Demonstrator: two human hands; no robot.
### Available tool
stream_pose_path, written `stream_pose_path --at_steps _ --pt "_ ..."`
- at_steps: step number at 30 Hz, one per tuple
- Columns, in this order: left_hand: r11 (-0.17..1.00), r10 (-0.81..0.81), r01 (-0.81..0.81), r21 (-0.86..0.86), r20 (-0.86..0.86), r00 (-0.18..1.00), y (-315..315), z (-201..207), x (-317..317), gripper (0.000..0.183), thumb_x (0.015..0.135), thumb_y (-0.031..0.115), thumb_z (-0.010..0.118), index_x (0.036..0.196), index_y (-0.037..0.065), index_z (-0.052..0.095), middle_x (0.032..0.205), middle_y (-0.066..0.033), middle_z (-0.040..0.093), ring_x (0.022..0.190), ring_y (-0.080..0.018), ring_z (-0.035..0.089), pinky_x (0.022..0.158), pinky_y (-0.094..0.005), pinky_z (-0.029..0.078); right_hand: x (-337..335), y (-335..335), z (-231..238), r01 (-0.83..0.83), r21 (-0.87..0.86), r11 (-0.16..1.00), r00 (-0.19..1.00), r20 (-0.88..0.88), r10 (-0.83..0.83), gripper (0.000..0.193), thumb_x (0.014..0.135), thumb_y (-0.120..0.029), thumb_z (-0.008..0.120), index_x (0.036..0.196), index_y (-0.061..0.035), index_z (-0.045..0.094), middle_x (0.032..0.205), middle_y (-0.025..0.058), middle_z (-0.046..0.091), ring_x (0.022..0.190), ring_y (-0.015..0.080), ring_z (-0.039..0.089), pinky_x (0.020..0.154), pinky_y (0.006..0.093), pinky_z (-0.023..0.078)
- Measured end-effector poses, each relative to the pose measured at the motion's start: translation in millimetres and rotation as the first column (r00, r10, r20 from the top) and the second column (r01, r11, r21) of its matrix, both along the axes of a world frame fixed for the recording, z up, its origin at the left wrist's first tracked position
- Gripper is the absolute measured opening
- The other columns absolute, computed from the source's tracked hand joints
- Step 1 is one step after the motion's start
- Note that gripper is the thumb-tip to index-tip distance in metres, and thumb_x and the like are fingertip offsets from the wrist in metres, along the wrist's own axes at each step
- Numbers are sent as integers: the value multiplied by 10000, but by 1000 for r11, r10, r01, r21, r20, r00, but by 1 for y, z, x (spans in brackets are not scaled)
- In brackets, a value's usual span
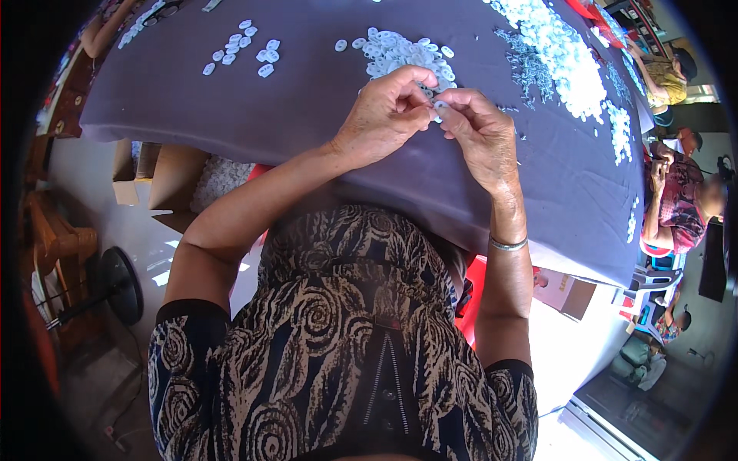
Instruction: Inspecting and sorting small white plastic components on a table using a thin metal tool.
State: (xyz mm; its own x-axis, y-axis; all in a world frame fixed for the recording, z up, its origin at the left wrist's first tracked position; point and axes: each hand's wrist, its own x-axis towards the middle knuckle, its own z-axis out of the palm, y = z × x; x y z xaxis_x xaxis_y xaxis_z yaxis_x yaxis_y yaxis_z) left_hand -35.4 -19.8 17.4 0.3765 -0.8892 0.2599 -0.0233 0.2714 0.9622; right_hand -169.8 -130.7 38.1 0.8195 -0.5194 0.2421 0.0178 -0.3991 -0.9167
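Note:
My left hand (388, 107) and my right hand (482, 138) meet over the near part of the table, fingertips pinched together. Between them is a small white oval plastic piece (439, 108), partly hidden by the fingers. Both hands are closed on it; whether the left also pinches something smaller cannot be seen. Just beyond the fingers lies a heap of similar white oval pieces (396, 52) with holes in them. A looser group of these pieces (244, 38) is spread farther left.
A purple-grey cloth covers the table (307, 84). At the right lie a bright white heap of small parts (565, 58) and a strip of small grey metal parts (532, 67). Cardboard boxes (177, 177) stand below the left edge. Other people (684, 196) sit at the right.

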Motion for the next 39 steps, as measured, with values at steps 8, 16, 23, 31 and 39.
stream_pose_path --at_steps 8,16,23,31,39 --pt "999 -4 9 39 -143 990 1 -2 2 279 849 51 628 1118 72 558 796 0 591 724 -65 546 625 -229 442 2 7 8 19 -242 970 996 -82 -40 294 763 -7 722 1040 -26 628 919 16 611 698 62 563 621 204 489" --pt "996 -47 64 63 -238 970 3 13 3 287 846 106 653 1120 75 572 838 9 607 737 -65 527 664 -243 430 3 7 3 89 -290 953 994 87 -66 285 738 3 725 1006 -46 641 900 19 615 658 64 552 586 213 488" --pt "998 56 -56 -1 -9 998 1 7 1 286 862 119 653 1106 29 534 772 -8 586 669 -37 493 573 -207 415 7 18 9 120 -425 897 992 84 -93 322 708 -15 739 1009 -52 631 908 56 614 644 102 579 589 243 502" --pt "997 -7 9 83 -30 1000 3 6 0 274 873 104 636 1123 58 536 815 18 575 686 -25 497 597 -187 404 7 19 9 93 -589 803 995 29 -94 347 769 -140 721 1053 -39 548 874 112 603 661 235 614 588 354 491" --pt "994 -43 57 91 -154 987 2 3 -1 265 847 39 567 1111 61 559 764 8 520 694 -62 494 628 -227 423 6 14 0 -62 -662 747 979 -185 -82 289 865 -269 620 894 -16 483 770 181 599 725 385 611 585 425 481"
